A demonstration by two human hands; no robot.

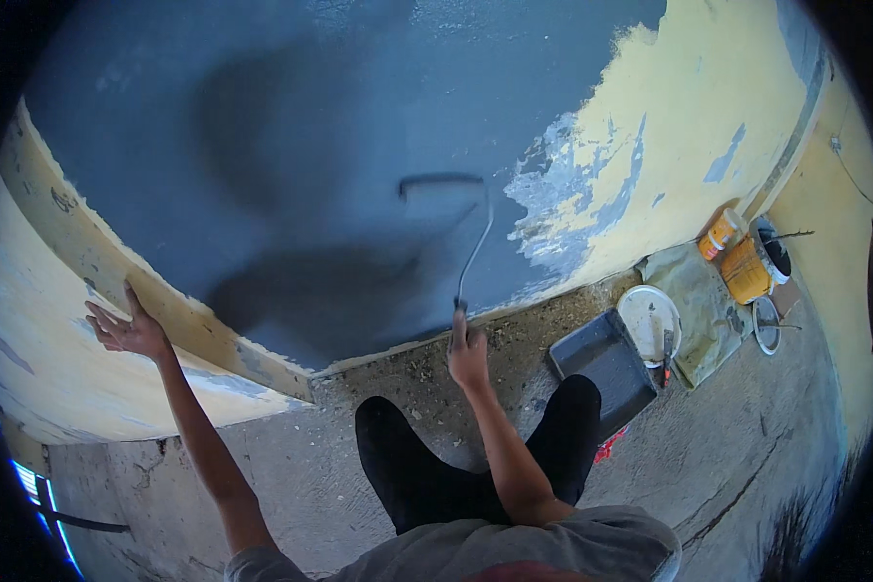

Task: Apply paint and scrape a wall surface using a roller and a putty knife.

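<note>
My right hand (468,359) is closed around the handle of a paint roller (441,179). The thin wire frame rises from my fist, and the roller head lies sideways against or very close to the wall, over dark grey-blue paint (145,136). Bare cream wall with grey patches (640,126) borders this paint on the right. Over at the left, my left hand (131,330) has its fingers spread and holds nothing. It is beside the cream wall ledge (199,335); whether it touches the ledge I cannot tell.
Right of my knees sits a dark paint tray (611,364). Beyond it are a white lid (642,320) with a red-handled tool (666,357), a greenish sheet (708,325), a yellow bucket (745,272), a smaller orange-yellow tub (723,233) and a round container (766,325).
</note>
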